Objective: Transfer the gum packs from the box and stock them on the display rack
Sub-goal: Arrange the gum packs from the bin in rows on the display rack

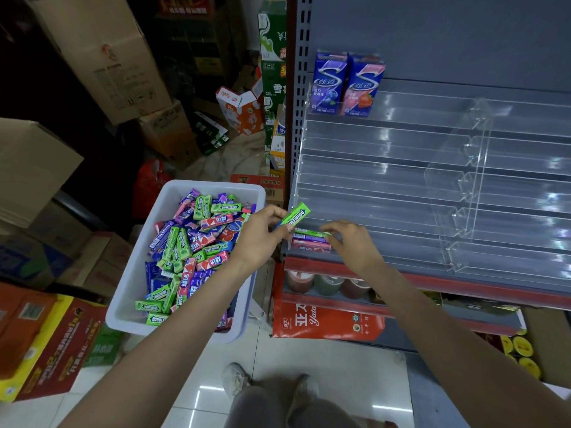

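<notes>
Bare forearms, no sleeves — grey trousers [262, 406], worn grey shoes [236, 379].

The scene is dim and bluish, darkest at the upper left, where the stacked cartons [102, 54] sink into shadow. Overhead light shows as 3 small white reflections on the glossy floor tiles [309, 350]. Pale glare streaks the clear display rack [401, 168] toward the right edge. Wide-angle distortion bends the shelf upright [295, 88] and stretches the forearms. Fine detail is soft throughout.
</notes>
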`<state>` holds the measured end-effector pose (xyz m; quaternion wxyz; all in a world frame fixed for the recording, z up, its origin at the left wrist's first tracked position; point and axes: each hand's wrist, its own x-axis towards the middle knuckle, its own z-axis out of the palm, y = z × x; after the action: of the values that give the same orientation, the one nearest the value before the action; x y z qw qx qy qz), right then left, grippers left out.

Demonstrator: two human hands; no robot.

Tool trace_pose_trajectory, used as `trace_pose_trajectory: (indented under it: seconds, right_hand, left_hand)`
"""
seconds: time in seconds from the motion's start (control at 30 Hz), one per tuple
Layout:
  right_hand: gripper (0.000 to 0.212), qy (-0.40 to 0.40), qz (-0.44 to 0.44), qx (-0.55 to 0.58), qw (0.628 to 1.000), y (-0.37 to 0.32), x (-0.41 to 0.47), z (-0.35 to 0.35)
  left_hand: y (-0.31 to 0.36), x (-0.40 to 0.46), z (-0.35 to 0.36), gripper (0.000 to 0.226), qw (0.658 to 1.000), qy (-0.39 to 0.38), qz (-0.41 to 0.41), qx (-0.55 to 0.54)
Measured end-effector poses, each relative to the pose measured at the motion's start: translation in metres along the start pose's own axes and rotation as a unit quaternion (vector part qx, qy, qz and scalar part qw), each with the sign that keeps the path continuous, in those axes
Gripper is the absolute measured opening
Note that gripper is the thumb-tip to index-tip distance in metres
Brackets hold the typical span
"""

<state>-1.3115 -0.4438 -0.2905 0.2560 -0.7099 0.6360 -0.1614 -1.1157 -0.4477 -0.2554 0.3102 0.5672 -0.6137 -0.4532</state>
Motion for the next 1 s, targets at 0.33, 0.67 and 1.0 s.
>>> trace_pose_trajectory:
  seconds: [0.33,0.67,1.0]
  right_hand:
    - [0.022,0.036,-0.002,0.337,0.941,-0.007,-0.015,-0.037]
    - [0.021,0.132,0.124,0.355,0.917,0.033,-0.029,-0.043]
    - [0.017,0.156,0.068,0.119,0.978,0.023,-0.022,-0.028]
  left_hand:
    - [0.017,0.006,0.03,0.017,0.993,-0.067,0.073,0.07]
    - [0.011,0.008,0.03,0.041,0.881,-0.115,0.106,0.447]
    - [0.001,0.006,0.027,0.043,0.838,-0.164,0.107,0.509]
